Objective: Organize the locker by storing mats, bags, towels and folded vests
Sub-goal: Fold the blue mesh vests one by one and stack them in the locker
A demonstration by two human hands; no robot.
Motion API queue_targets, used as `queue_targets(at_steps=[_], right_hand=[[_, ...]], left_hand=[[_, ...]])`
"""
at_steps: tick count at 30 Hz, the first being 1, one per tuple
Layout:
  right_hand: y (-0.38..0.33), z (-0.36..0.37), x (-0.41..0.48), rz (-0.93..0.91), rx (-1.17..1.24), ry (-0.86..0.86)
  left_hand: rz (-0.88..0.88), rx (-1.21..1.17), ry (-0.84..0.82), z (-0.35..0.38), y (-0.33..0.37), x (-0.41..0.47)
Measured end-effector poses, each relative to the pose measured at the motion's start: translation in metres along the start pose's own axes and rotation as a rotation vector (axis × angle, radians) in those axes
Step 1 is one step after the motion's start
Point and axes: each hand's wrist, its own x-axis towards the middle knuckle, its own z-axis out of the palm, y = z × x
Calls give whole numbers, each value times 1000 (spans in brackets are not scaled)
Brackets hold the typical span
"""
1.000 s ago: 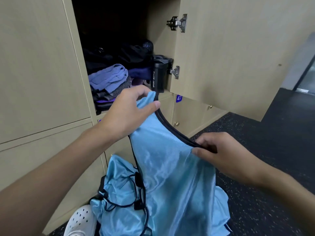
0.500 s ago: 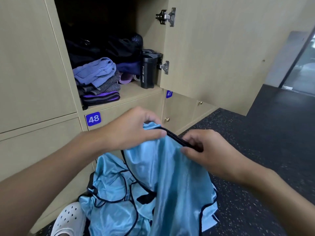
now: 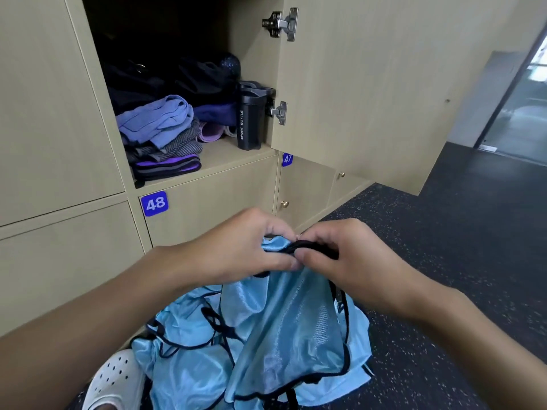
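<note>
Hands (image 3: pixel 296 255) met on vest (image 3: pixel 290 321); pile (image 3: pixel 189 335) beneath.

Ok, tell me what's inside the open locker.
Inside the open locker: a stack of folded clothes at the left, a black sport bottle at the right, a pinkish rolled item between them, dark bags behind. The back is too dark to see.

We see a black sport bottle (image 3: pixel 249 119) at 12 o'clock | white perforated clog (image 3: pixel 114 380) at 7 o'clock | speckled dark floor (image 3: pixel 444 261) at 3 o'clock
</note>
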Motion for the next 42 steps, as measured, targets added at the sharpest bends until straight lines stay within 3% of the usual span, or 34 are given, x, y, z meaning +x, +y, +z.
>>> queue_targets(at_steps=[5,10,18,30,32,37,42], right_hand=[[10,-8,1,35,16,-44],[12,-15,0,51,4,41],[-6,-10,-1,26,249,15],[-1,-12,-1,92,134,89],[-4,-12,-1,83,108,143],[-9,-10,3,98,348,128],[-8,-9,7,130,403,142]], left_hand=[[-56,59,146,-27,-6,-1],[-141,178,208,-46,-15,-7],[-8,-134,75,0,13,-4],[-73,-15,385,-17,14,-2],[-99,15,356,-19,13,-3],[-89,-88,147,-13,19,-9],[-87,-106,68,-1,22,-11]])
